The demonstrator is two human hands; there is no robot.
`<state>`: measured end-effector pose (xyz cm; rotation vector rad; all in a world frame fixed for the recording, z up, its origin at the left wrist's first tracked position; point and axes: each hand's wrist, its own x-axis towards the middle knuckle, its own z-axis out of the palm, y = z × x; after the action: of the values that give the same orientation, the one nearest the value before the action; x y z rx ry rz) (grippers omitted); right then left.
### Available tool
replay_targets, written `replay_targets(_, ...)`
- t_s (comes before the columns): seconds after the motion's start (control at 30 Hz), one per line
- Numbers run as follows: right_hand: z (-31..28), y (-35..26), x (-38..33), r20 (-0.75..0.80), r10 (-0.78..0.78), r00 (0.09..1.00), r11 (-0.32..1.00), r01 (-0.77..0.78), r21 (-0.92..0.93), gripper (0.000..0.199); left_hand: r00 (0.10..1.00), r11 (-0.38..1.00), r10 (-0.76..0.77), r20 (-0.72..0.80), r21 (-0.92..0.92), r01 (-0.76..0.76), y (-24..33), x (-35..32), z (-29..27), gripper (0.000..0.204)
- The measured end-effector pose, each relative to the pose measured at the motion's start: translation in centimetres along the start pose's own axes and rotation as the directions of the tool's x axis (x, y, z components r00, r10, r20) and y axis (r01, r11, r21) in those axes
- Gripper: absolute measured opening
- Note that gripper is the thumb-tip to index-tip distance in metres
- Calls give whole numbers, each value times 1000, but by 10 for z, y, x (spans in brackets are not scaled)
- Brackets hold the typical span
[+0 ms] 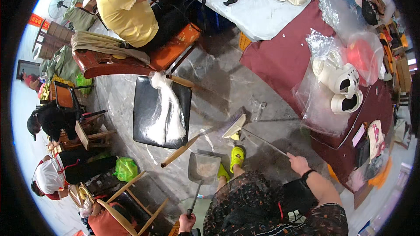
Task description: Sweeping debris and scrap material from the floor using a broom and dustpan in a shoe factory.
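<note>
- The person's left hand (pixel 187 223) is closed around the upper end of the handle of a grey dustpan (pixel 193 168).
- The right hand (pixel 299 164) grips the broom's thin metal stick, fingers wrapped about it.
- Just ahead of the left hand, the dustpan lies beside the person's yellow-green clogs (pixel 237 157); a tan patch shows inside, though whether it is gathered dirt or worn surface cannot be told.
- Farther out, the broom (pixel 235 126) has its bristles at the floor, beyond the clogs and apart from the dustpan.
- Just past the bristles lies a crumpled clear scrap (pixel 258 104), not yet in the pan, so the sweeping looks unfinished; how much is already done cannot be judged.
- To the left of it, a black-topped stool (pixel 141 120) bears a bundle of clear plastic (pixel 164 112).
- Beyond, a co-worker in yellow (pixel 127 14) sits.
</note>
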<state>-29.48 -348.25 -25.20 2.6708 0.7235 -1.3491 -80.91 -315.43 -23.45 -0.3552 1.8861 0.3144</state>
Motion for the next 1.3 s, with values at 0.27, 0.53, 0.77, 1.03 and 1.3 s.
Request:
replay_targets(0.27,-32,-70,70,-331,-6,944,970,86,228,37,978,970,172,120,154,-190,-13,0,40,10)
replay_targets(0.53,-171,-148,231,-464,-131,876,985,63,-159,35,467,-276,462,754,622,-732,-27,10,30,20)
replay_targets(0.77,-169,-114,180,-390,-34,920,978,111,177,27,570,27,503,650,647,-762,-35,-25,67,13)
replay_targets(1.03,-108,-110,217,-314,123,941,950,-21,311,30,705,404,442,554,579,-708,-19,-9,109,10)
replay_targets(1.3,-148,-110,132,-331,78,940,937,44,348,32,650,400,556,519,518,-756,4,15,83,14)
